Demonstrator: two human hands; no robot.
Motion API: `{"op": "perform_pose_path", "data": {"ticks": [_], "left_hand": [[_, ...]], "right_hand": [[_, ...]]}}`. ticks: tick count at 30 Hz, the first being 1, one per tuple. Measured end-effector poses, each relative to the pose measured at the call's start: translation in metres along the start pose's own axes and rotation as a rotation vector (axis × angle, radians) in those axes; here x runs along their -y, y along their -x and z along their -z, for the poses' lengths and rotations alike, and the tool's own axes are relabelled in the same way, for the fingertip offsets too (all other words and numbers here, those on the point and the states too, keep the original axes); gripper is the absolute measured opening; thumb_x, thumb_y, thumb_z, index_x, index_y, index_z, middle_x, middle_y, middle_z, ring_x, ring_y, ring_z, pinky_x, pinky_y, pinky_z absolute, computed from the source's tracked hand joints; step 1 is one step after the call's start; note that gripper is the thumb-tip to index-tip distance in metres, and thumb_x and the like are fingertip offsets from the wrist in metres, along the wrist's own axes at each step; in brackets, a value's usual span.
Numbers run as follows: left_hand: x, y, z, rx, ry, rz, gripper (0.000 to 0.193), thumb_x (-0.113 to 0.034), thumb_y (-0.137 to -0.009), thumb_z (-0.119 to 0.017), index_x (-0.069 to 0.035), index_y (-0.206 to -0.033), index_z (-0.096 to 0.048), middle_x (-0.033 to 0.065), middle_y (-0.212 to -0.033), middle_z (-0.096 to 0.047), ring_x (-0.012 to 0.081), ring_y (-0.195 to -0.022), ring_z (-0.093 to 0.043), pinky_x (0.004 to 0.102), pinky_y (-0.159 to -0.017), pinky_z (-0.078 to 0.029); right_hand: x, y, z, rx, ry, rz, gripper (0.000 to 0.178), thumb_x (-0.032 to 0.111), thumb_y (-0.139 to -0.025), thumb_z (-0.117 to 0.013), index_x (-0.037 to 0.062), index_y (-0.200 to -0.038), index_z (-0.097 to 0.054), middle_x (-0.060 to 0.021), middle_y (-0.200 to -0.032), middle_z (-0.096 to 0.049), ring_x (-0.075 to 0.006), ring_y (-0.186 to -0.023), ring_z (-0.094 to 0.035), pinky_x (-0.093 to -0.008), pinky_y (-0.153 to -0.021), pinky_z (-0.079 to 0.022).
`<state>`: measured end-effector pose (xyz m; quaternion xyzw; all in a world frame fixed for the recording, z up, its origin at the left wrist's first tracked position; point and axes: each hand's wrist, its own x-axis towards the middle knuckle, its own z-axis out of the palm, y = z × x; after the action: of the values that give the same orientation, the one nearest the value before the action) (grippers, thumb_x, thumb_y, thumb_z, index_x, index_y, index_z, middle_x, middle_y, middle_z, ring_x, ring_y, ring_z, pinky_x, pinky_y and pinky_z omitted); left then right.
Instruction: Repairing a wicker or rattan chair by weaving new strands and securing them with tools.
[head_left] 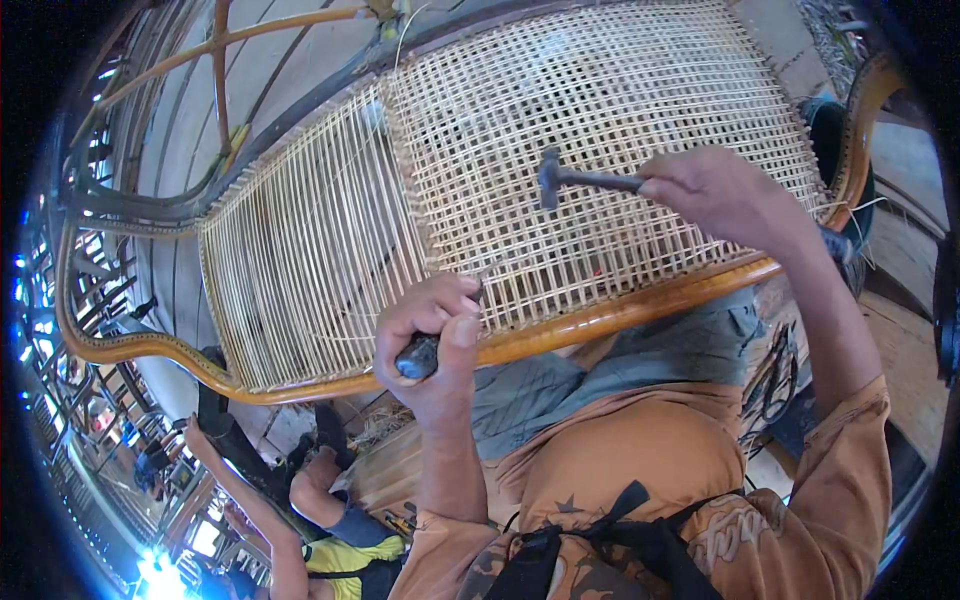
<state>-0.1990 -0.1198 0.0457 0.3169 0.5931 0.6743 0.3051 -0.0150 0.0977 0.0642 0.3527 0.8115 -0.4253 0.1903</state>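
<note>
Woven cane panel (480,170) is lying at one o'clock from left hand (450,360), axis running eight-thirty to two-thirty | left: I am gripping dark-handled tool (416,357), seven o'clock from hammer (600,180) | right hand (715,195): clasping hammer

Right grip (703,190) around hammer (590,178), left grip (428,335) around dark-handled tool (417,358)

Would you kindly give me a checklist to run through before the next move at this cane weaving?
1. Dark metal hammer gripped in the right hand: ok.
2. Slim tool with a rounded black handle gripped in the left hand: ok.
3. Hammer head apart from the left hand: ok.
4. Pale cane strands in the left-hand section cross-woven like the open lattice beside them: not ok, mostly running one way.
5. Tool tip seated: cannot tell.
</note>
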Motion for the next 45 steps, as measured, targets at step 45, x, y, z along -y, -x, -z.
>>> {"op": "perform_pose_path", "data": {"ticks": [45], "left_hand": [[0.008, 0.022, -0.058, 0.062, -0.194, 0.137, 0.013, 0.000, -0.081, -0.066, -0.004, -0.078, -0.053, 0.0087, -0.079, -0.061, 0.0222, -0.084, -0.061, 0.0402, -0.084, -0.051]], "right_hand": [[-0.024, -0.015, -0.011, 0.148, 0.122, 0.150, 0.028, 0.032, -0.092, -0.050, 0.0080, -0.094, -0.065, -0.0160, -0.075, -0.062, -0.0351, -0.073, -0.062, -0.0458, -0.068, -0.049]]}}
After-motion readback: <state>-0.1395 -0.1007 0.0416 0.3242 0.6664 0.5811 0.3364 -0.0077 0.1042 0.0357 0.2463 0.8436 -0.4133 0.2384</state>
